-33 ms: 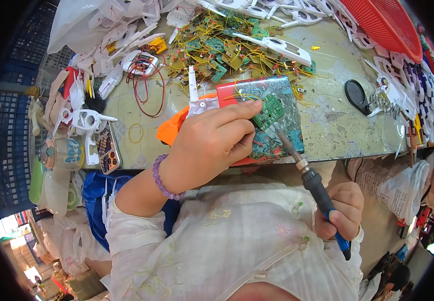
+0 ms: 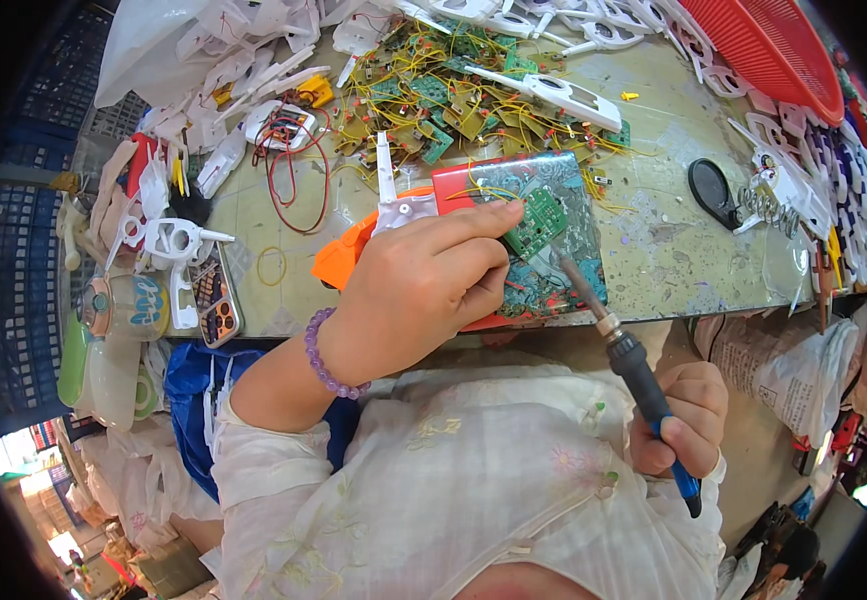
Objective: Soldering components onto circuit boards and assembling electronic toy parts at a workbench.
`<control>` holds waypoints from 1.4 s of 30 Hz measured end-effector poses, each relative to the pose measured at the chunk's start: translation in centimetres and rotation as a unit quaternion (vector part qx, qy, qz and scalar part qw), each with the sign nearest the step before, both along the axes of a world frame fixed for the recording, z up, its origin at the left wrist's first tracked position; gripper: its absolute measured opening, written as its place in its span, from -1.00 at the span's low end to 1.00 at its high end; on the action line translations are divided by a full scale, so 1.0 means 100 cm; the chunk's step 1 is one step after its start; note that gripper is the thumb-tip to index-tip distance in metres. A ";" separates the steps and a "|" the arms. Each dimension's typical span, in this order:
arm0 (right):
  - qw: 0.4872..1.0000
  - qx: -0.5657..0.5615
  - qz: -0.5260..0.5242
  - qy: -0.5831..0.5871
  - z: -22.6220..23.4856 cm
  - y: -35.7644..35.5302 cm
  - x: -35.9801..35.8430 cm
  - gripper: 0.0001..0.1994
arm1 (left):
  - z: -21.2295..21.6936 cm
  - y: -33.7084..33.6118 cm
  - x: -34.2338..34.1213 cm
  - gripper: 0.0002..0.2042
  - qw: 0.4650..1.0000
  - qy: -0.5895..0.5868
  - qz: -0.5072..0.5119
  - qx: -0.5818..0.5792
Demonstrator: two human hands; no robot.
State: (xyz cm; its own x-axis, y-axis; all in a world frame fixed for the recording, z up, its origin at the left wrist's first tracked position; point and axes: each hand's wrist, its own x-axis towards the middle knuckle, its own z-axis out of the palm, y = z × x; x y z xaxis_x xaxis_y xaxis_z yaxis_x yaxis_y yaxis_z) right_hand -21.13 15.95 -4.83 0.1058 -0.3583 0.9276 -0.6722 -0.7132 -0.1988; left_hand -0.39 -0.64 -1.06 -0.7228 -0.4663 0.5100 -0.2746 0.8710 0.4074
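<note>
Thumb and forefinger of my left hand [image 2: 423, 270] pinch the corner of a small green circuit board [image 2: 536, 228]. The board is held over a worn, stained pad [image 2: 585, 210] with a red left side. In my right hand [image 2: 688, 420] is a soldering iron [image 2: 635, 372], gripped by its black and blue handle. Its metal tip points up and left, near the board's lower edge; whether it touches the board I cannot tell. Behind my left hand lie a white plastic part [image 2: 408, 210] and an orange piece [image 2: 343, 258], both partly hidden by it.
A heap of circuit boards with yellow wires [image 2: 453, 95] covers the far middle. White plastic housings [image 2: 573, 98] lie around it. A red basket [image 2: 778, 50] stands far right, above a coiled soldering iron stand [image 2: 771, 212]. A phone [image 2: 216, 300] rests at the left edge.
The soldering iron's tip has shifted slightly to the right and down along with its handle. My left hand and the circuit board look unmoved.
</note>
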 end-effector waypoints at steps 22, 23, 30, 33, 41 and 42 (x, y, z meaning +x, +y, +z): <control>0.951 0.301 0.045 -0.050 0.015 -0.113 0.001 -0.62 | 0.000 -0.005 0.002 -0.89 0.999 0.009 -0.026 0.031; 0.960 0.274 0.033 -0.052 0.012 -0.114 0.001 -0.60 | 0.000 -0.005 0.002 -0.88 0.999 0.012 -0.024 0.041; 0.955 0.294 0.003 -0.030 0.013 -0.108 0.001 -0.60 | 0.001 -0.006 0.004 -0.86 0.998 0.015 -0.024 0.057; 0.957 0.290 0.000 -0.022 0.013 -0.109 -0.001 -0.60 | 0.006 -0.008 0.011 -0.79 0.997 0.071 -0.041 0.009; 0.956 0.291 -0.008 -0.042 0.018 -0.107 0.002 -0.58 | 0.006 0.002 0.014 -0.75 0.995 -0.016 -0.019 -0.098; 0.953 0.299 -0.015 -0.047 0.019 -0.106 0.003 -0.57 | 0.006 0.002 0.011 -0.75 0.993 -0.016 0.002 -0.118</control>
State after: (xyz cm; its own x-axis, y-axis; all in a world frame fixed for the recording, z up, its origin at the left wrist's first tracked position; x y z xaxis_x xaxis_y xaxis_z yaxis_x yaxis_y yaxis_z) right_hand -20.85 5.31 -2.96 0.0135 -0.8270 0.5620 -0.6493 -0.4347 -0.6240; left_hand 0.71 -0.40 -0.47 -0.7387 -0.3394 0.5823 -0.2880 0.9401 0.1825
